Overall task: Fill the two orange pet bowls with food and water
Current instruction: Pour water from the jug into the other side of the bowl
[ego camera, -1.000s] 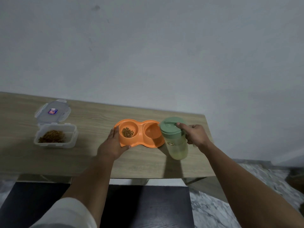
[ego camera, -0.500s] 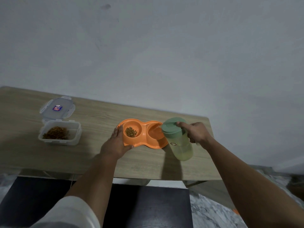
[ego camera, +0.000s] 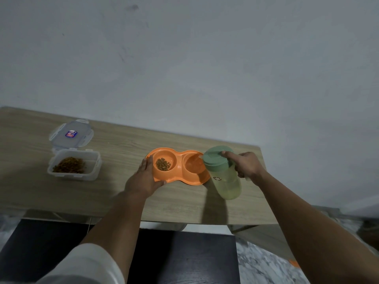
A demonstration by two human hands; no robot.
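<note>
On the wooden table [ego camera: 123, 193], far left, a clear food container [ego camera: 74, 167] held brown kibble, its lid [ego camera: 70, 134] lying behind it. The left hand [ego camera: 144, 178] rested on the left end of the orange double bowl [ego camera: 178, 167] — fingers straight, thumb along the front rim. Its left bowl held kibble; the right one took water. The right hand [ego camera: 245, 167] gripped the green-lidded pitcher [ego camera: 222, 172], forefinger on the lid — tipped further over than a second before.
</note>
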